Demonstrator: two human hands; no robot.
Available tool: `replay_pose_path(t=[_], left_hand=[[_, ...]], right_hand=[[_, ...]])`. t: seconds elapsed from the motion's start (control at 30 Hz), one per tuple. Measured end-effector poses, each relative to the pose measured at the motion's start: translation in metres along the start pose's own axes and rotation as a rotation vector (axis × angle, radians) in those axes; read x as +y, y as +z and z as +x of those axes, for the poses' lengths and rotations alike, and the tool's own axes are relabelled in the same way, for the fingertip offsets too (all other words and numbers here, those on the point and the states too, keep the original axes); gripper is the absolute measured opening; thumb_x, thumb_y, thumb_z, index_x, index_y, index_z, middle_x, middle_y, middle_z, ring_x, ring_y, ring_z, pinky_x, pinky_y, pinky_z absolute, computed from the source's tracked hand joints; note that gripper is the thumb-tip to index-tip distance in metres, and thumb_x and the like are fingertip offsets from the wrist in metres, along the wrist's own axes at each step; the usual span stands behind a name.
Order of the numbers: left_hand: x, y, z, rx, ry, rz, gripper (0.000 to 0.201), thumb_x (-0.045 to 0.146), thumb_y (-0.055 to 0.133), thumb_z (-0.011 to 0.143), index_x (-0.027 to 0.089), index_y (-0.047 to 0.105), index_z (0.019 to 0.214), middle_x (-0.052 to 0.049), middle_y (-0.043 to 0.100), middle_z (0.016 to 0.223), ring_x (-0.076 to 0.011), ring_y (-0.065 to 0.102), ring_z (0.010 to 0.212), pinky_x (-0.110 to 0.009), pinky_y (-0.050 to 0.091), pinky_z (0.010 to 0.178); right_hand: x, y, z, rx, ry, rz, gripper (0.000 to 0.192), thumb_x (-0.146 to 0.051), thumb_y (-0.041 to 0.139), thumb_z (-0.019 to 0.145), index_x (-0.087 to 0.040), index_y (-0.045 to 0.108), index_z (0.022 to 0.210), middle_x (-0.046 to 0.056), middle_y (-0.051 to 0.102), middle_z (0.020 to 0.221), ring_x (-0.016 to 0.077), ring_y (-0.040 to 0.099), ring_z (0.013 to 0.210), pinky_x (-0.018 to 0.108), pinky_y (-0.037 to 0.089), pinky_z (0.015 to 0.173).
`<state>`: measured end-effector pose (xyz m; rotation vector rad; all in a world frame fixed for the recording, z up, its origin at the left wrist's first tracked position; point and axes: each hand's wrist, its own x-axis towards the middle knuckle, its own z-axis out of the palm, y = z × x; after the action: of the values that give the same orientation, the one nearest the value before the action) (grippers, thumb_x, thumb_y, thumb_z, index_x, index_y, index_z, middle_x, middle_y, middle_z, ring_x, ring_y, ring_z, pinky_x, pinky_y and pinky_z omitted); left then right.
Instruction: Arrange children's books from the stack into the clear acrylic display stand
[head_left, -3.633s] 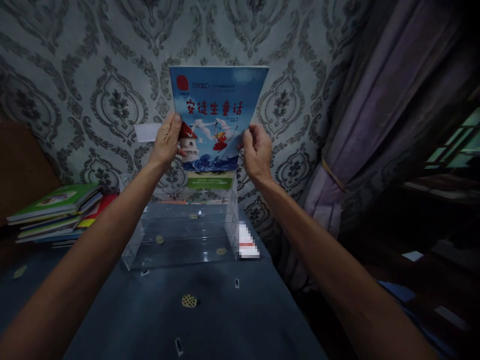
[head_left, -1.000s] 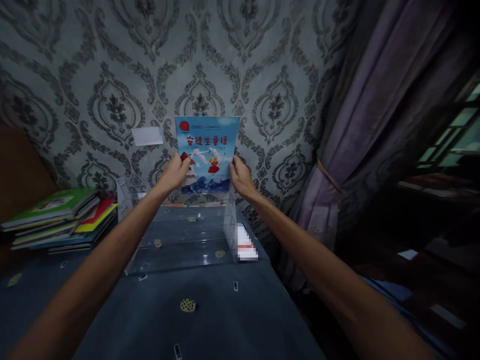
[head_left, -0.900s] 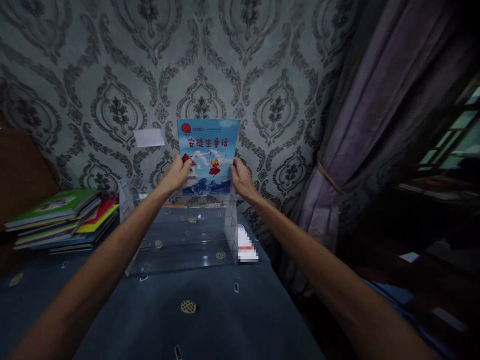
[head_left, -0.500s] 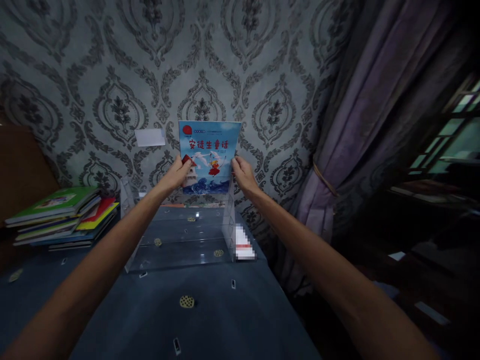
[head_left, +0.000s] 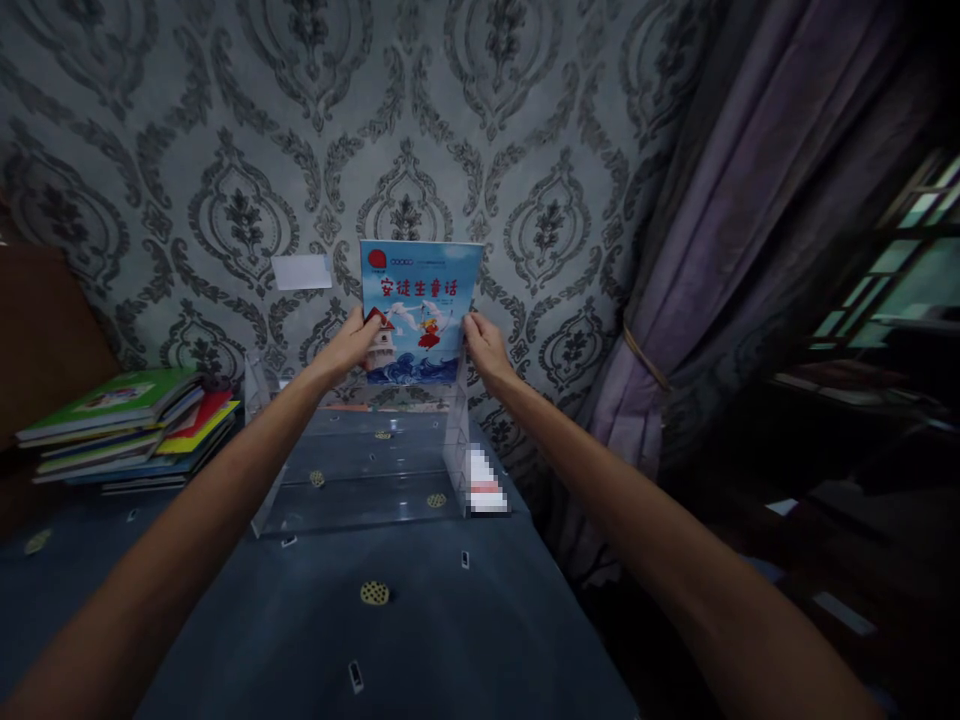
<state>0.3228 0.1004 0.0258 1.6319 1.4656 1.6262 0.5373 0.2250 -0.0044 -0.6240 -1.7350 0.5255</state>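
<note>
A blue picture book [head_left: 418, 340] with red Chinese characters on its cover is held upright by both hands. My left hand [head_left: 355, 345] grips its left edge, with the thumb over the front cover. On the opposite edge, my right hand [head_left: 486, 350] is closed on the book, thumb at the front. Fingers behind the cover are hidden. Below and around the book's lower part stands a clear acrylic rack [head_left: 455, 450] with see-through side panels and shelves. I cannot tell whether the book's bottom touches the rack.
To the left lies a stack of books [head_left: 127, 420], a green one on top. A blurred white item [head_left: 486, 485] rests beside the rack. The dark blue tablecloth [head_left: 420, 640] ends at the right, near a tied purple curtain [head_left: 652, 340]. Patterned wallpaper [head_left: 555, 120] rises behind.
The camera view has shifted very slightly. Both hands keep the same hold on the book, which stays practically in place above the rack.
</note>
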Motion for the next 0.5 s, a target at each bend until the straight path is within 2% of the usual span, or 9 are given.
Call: replay_pose_path(t=[0.17, 0.33, 0.5], left_hand=[[0.008, -0.002, -0.003, 0.013, -0.002, -0.012, 0.023, 0.044, 0.058, 0.091, 0.024, 0.053, 0.102, -0.006, 0.067, 0.102, -0.0185, 0.064, 0.079, -0.018, 0.045, 0.042], [0.004, 0.000, -0.001, 0.034, 0.056, 0.008, 0.028, 0.048, 0.060, 0.089, 0.024, 0.054, 0.103, -0.007, 0.066, 0.102, -0.0218, 0.065, 0.084, -0.026, 0.053, 0.052], [-0.005, 0.002, 0.006, 0.069, 0.122, 0.054, 0.030, 0.046, 0.058, 0.092, 0.021, 0.054, 0.108, -0.007, 0.060, 0.100, -0.0174, 0.060, 0.075, -0.025, 0.053, 0.054]], right_hand=[[-0.001, 0.000, -0.004, 0.004, 0.016, 0.019, 0.046, -0.066, 0.039, 0.090, -0.025, 0.057, 0.084, 0.003, 0.057, 0.078, 0.0232, 0.057, 0.081, 0.039, 0.051, 0.075], [-0.001, -0.001, -0.006, 0.010, 0.017, 0.042, 0.047, -0.067, 0.040, 0.090, -0.025, 0.058, 0.082, 0.002, 0.057, 0.077, 0.0227, 0.056, 0.079, 0.039, 0.050, 0.075], [0.000, -0.001, 0.001, 0.016, 0.001, 0.062, 0.051, -0.072, 0.041, 0.089, -0.024, 0.055, 0.078, 0.001, 0.054, 0.072, 0.0217, 0.055, 0.077, 0.035, 0.049, 0.071]])
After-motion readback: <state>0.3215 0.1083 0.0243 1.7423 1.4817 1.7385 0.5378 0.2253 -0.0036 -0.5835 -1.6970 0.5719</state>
